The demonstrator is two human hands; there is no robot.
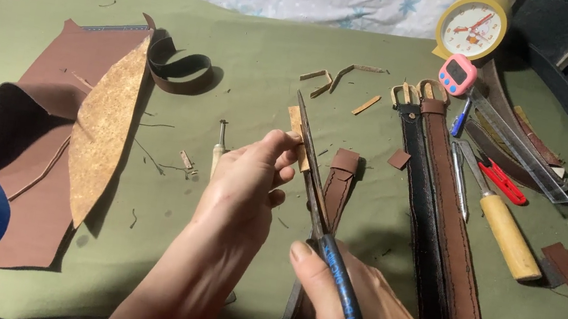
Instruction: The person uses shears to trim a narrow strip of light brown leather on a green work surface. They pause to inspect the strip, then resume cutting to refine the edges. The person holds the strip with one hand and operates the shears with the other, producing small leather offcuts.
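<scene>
Left hand (pixel 247 176) pinches a tan leather strip (pixel 297 133); right hand (pixel 352 305) grips scissors (pixel 311 178) at its edge.

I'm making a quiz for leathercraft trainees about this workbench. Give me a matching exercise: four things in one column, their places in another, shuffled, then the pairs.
Things:
1. blue-handled scissors
2. small tan leather strip
3. round yellow clock
4. large brown leather sheet

Places:
A. far right corner of the green cloth
B. left side of the cloth
C. in the right hand
D. pinched in the left hand

Pairs: 1-C, 2-D, 3-A, 4-B
</scene>
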